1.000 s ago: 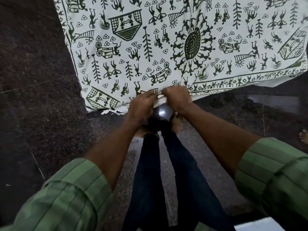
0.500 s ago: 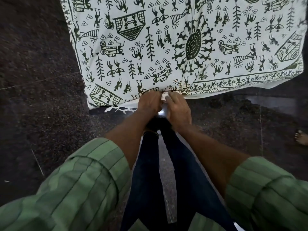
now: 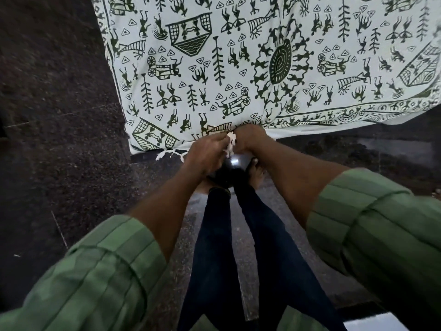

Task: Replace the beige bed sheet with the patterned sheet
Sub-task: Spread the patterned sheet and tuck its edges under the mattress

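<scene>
The patterned sheet [image 3: 262, 68], white with dark green folk figures, carts and trees, lies spread over the bed and fills the upper part of the view. Its near edge with white tassels hangs just in front of me. My left hand [image 3: 205, 154] and my right hand [image 3: 250, 139] meet at the middle of that edge. Both pinch the hem, and a tuft of white fringe shows between them. No beige sheet is visible. The fingertips of my right hand are hidden under the cloth.
Dark speckled stone floor [image 3: 59, 115] surrounds the bed on the left and near side. My legs in dark trousers and bare feet [image 3: 256, 173] stand right at the bed's edge. Another person's foot [image 3: 436, 192] shows at the far right.
Both hands stayed at the sheet's near hem. They have bunched the edge, so a tuft of white fringe now sticks out between them. The camera moved slightly closer.
</scene>
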{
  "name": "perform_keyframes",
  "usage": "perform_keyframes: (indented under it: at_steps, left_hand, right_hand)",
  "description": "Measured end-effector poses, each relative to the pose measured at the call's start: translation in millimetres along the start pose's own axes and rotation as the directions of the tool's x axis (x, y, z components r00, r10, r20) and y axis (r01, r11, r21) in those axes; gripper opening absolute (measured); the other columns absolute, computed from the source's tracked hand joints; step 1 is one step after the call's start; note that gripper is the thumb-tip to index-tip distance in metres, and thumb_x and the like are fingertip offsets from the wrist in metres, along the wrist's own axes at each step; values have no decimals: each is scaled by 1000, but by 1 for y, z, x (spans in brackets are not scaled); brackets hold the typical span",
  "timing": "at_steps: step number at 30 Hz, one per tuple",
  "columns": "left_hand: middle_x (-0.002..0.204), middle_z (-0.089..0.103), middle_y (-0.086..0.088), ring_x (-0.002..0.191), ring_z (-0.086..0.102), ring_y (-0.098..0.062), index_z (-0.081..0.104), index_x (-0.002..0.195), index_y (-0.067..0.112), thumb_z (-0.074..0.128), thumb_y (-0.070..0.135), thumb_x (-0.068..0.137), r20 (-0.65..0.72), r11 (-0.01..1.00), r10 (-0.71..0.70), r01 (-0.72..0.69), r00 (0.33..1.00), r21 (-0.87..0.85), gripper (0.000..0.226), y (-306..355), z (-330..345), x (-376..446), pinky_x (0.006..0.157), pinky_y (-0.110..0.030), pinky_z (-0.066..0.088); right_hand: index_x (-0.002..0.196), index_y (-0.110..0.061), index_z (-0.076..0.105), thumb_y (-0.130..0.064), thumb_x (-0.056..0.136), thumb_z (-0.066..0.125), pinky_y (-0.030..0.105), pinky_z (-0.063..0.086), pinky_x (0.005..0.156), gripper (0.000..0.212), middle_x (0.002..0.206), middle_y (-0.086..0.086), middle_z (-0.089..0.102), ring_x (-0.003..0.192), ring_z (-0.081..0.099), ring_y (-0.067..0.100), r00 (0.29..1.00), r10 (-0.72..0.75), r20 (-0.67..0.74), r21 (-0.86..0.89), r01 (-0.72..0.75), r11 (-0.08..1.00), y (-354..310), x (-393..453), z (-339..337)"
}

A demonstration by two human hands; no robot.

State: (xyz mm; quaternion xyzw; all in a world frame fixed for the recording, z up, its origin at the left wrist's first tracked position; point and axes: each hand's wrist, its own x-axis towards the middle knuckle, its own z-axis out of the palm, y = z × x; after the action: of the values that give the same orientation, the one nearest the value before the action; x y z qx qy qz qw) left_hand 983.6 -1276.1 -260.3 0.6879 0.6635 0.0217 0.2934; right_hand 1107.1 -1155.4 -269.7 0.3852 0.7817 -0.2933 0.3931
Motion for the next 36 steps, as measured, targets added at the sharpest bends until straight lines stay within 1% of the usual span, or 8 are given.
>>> perform_keyframes:
  at_steps: [3,8,11,14,19,25,32,36]
  left_hand:
    - [124,68,-6,105,66,-33,59,130,20,59,33,87,4,992,-129,129,992,8,46,3,-3,-1,77,-40,55]
    - [112,70,-18,105,66,-38,71,110,10,52,37,92,289,953,-299,297,910,50,38,10,-17,49,84,-41,53]
    - [117,69,-19,111,64,-36,71,112,8,53,32,91,438,955,-286,294,853,51,36,2,-26,65,87,-38,52]
    - [117,69,-18,111,64,-36,70,111,11,55,26,89,428,953,-290,297,856,52,31,8,-29,59,88,-39,52]
    - [106,71,-7,96,68,-35,66,102,20,58,19,85,-8,926,-366,364,930,-97,19,21,-10,-10,72,-41,54]
    - [138,62,-13,126,59,-28,56,140,5,65,10,84,-147,952,-303,307,942,9,57,1,6,-52,108,-35,44]
    - [107,72,-13,100,68,-34,67,112,15,49,36,90,63,878,-478,479,876,-9,36,-6,-13,-14,85,-42,54]
    - [118,69,-19,111,64,-38,71,114,9,46,47,90,388,883,-449,465,805,57,52,-32,-36,24,91,-42,53]
  right_hand:
    - [120,-16,71,-40,85,72,37,52,94,43,124,12,70,116,66,30,994,-52,94,5,52,999,3,2,-11]
    - [107,-12,68,-7,79,66,40,53,75,28,106,13,70,102,65,36,888,-62,-455,104,122,987,14,-35,38]
    - [110,-7,68,0,77,65,40,53,81,34,110,11,67,107,60,33,791,-123,-599,79,211,974,12,-41,62]
    - [104,-7,66,-5,79,61,42,53,84,25,102,12,67,101,60,34,792,-143,-594,55,217,975,5,-32,57]
    - [103,-5,71,-22,93,53,43,53,88,27,110,19,71,106,66,38,939,-112,-324,46,134,990,-13,-17,18]
    - [108,2,69,-21,96,48,35,50,83,34,116,26,68,107,66,37,998,-26,60,122,18,992,-20,8,-20]
    - [101,-7,66,-3,80,57,41,51,72,23,105,15,69,100,65,37,850,-111,-515,123,201,972,-36,-51,39]
    - [126,3,59,-5,83,50,42,42,106,45,127,22,61,120,54,38,836,-203,-510,69,275,959,-52,-39,58]
